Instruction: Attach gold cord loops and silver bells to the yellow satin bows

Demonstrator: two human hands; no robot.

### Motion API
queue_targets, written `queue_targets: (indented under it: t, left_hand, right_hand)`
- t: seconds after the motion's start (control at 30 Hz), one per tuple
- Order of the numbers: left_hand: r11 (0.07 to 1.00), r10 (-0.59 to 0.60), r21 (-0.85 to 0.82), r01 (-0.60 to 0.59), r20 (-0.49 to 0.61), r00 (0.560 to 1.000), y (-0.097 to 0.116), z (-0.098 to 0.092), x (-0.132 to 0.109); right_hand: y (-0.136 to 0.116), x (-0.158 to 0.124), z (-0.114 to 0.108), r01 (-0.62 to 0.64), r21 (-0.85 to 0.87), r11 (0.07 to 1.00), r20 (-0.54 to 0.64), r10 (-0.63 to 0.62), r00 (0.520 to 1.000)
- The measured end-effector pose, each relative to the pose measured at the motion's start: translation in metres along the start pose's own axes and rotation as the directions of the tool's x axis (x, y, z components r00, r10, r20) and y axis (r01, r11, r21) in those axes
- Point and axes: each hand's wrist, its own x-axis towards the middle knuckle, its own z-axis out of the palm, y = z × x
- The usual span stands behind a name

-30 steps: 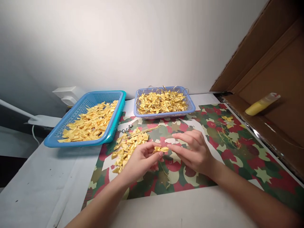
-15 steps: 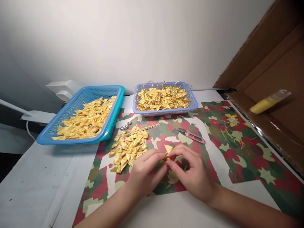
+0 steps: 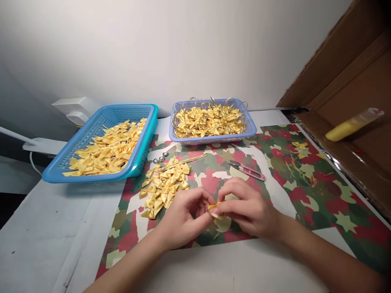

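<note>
Between my fingertips, low in the middle of the head view, is a small yellow ribbon bow, mostly covered by the fingers. My left hand pinches it from the left, thumb below. From the right, my right hand grips it with thumb and fingertips. Left of my hands lies a loose pile of yellow satin bows. Across the top of that pile rest several thin gold ties. Small shiny metal pieces sit just behind it. Beyond my right hand are pink-handled thread snips.
A blue basket of bows stands at the left. Another basket at the back holds bows with gold wire loops. Yellow scraps lie at the right on the camouflage-patterned sheet. A cardboard wall with a yellow tube borders the right.
Both hands have turned the bow; its pointed end no longer sticks up above the fingers. My left thumb now lies along its lower side. The view has shifted slightly.
</note>
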Motion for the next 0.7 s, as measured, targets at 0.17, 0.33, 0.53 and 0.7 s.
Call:
queue_targets:
  t: [0.17, 0.33, 0.53, 0.7]
  left_hand:
    - [0.994, -0.013, -0.107, 0.000, -0.125, 0.992, -0.001, 0.004, -0.001]
    - [0.987, 0.155, 0.092, -0.134, -0.300, 0.941, -0.004, 0.010, -0.003]
    - [0.837, 0.447, 0.458, -0.300, -0.255, 0.858, -0.004, 0.014, -0.006]
    - [0.776, 0.512, 0.535, -0.333, -0.227, 0.829, -0.006, 0.017, -0.007]
  right_hand:
    - [-0.006, -0.001, 0.002, -0.038, -0.201, 0.979, -0.197, -0.002, 0.980]
    - [-0.015, 0.002, 0.010, -0.159, -0.374, 0.914, -0.308, 0.039, 0.951]
    - [-0.016, 0.005, 0.015, -0.198, -0.503, 0.841, -0.252, 0.077, 0.965]
    - [-0.016, 0.004, 0.019, -0.215, -0.534, 0.818, -0.281, 0.067, 0.957]
